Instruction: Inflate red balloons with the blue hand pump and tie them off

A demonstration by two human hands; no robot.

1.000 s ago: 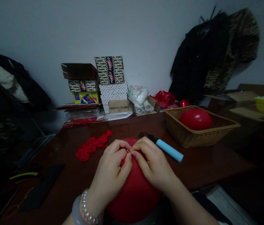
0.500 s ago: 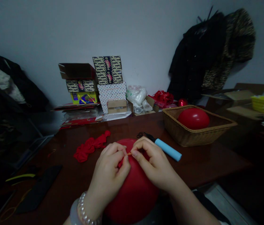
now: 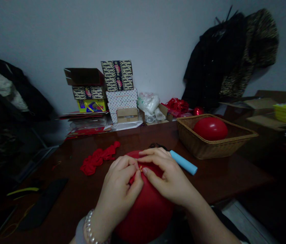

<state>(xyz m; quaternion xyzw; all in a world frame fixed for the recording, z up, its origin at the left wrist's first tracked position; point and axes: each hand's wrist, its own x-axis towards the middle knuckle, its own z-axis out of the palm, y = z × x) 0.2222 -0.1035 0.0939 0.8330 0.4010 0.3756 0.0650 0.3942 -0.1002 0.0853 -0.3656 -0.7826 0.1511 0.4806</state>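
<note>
A large red balloon [image 3: 146, 213] is in front of me at the table's front edge, partly hidden by my hands. My left hand [image 3: 119, 184] pinches the balloon's neck, and a bit of red shows between its fingers. A small loop of yellow-orange string [image 3: 140, 168] stands at the left fingertips. My right hand [image 3: 167, 173] has its fingers apart and curved over the top of the balloon, with the thumb tip close to the string. Behind the right hand lies a light blue cylinder [image 3: 183, 162] with a black cord.
Crumpled red material [image 3: 98, 158] lies left of the hands on the dark table [image 3: 241, 173]. A wicker basket [image 3: 209, 149] holds another red balloon [image 3: 211, 128]. Stacked boxes [image 3: 122, 98] stand behind. At the left are a black flat object [image 3: 42, 205] and a yellow-edged tool [image 3: 23, 191].
My right thumb and index finger have parted and let go of the string, and the right fingers have spread over the balloon. The left hand keeps its pinch.
</note>
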